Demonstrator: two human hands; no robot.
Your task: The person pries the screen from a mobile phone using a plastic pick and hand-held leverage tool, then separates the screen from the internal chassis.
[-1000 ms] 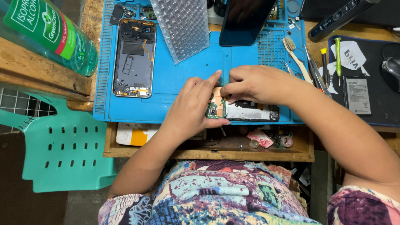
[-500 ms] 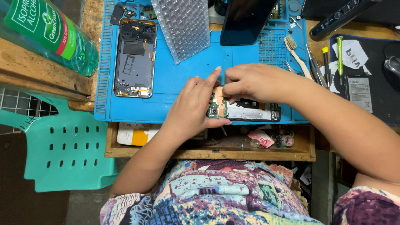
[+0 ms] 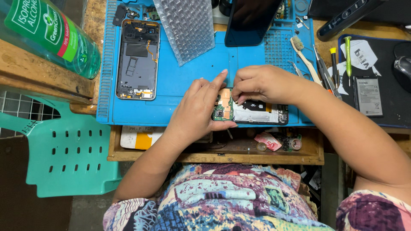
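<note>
Over the blue mat (image 3: 188,85), both hands (image 3: 231,96) pinching the circuit board (image 3: 250,112).

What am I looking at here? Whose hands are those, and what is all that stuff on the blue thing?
The picture comes from a camera worn on a person's head, looking down at their own two hands. The left hand steadies an opened phone, its green circuit board showing, while the right hand pinches at a part on top of it. The phone lies on a blue work mat. Further back on the mat are an empty phone shell, a piece of bubble wrap and a dark screen. A brush and small screwdrivers lie to the right, and a green bottle stands at the left.
</note>
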